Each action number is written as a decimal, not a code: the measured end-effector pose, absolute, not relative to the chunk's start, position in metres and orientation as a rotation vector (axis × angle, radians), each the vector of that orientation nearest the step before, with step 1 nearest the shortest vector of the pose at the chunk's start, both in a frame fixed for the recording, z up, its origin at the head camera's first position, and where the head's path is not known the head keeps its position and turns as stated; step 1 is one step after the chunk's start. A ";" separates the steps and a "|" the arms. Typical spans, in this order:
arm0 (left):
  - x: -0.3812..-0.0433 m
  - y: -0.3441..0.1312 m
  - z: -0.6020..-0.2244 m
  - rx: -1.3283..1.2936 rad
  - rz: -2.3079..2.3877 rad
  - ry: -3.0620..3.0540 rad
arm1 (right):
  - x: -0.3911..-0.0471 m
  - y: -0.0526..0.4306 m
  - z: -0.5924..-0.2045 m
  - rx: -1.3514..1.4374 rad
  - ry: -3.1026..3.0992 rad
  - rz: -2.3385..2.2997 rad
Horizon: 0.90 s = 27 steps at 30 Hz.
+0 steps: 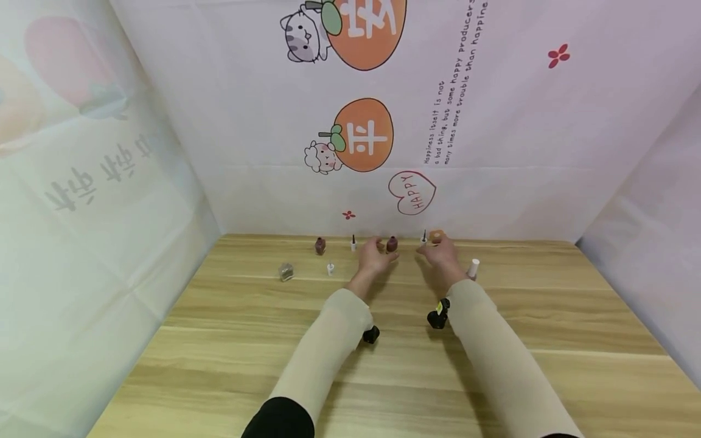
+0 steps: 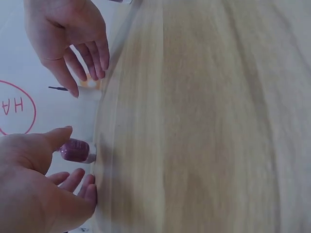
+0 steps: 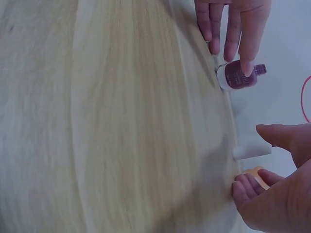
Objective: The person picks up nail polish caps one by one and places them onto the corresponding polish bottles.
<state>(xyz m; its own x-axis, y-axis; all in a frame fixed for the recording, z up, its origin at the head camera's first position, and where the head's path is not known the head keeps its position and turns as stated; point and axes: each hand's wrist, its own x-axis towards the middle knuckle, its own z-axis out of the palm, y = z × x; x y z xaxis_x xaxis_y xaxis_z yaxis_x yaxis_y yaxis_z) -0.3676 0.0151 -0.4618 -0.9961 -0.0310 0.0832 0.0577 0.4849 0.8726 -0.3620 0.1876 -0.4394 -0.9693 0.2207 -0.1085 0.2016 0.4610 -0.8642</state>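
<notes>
An uncapped nail polish bottle (image 1: 392,244), dark plum, stands by the back edge of the table. My left hand (image 1: 375,258) is around it with spread fingers; in the left wrist view the bottle (image 2: 75,150) sits between thumb and fingers. Whether the thumb touches it, I cannot tell. To the right, a white nail polish cap (image 1: 423,241) stands with its dark brush pointing up. Beside that cap is my right hand (image 1: 442,254), fingers extended; in the right wrist view the white cap (image 3: 255,150) lies between thumb and fingers, seemingly apart from them.
Further left stand another dark open bottle (image 1: 320,246), a white brush cap (image 1: 353,245), a smaller brush cap (image 1: 330,269) and a clear bottle (image 1: 286,272). A white-capped bottle (image 1: 473,267) is right of my right hand. The printed cloth wall (image 1: 493,201) rises behind the table edge.
</notes>
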 end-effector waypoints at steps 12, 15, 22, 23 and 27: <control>-0.377 0.020 -0.473 0.014 -1.604 -2.577 | -0.374 0.173 -0.463 -0.571 -2.142 2.024; -0.377 0.024 -0.472 0.029 -1.582 -2.576 | -0.377 0.175 -0.467 -0.580 -2.097 2.006; -0.377 0.027 -0.472 0.068 -1.611 -2.564 | -0.382 0.176 -0.472 -0.576 -2.080 1.976; -0.377 0.027 -0.472 0.073 -1.620 -2.562 | -0.382 0.176 -0.473 -0.579 -2.075 1.975; -0.379 0.028 -0.473 0.076 -1.623 -2.547 | -0.383 0.176 -0.470 -0.581 -2.087 1.954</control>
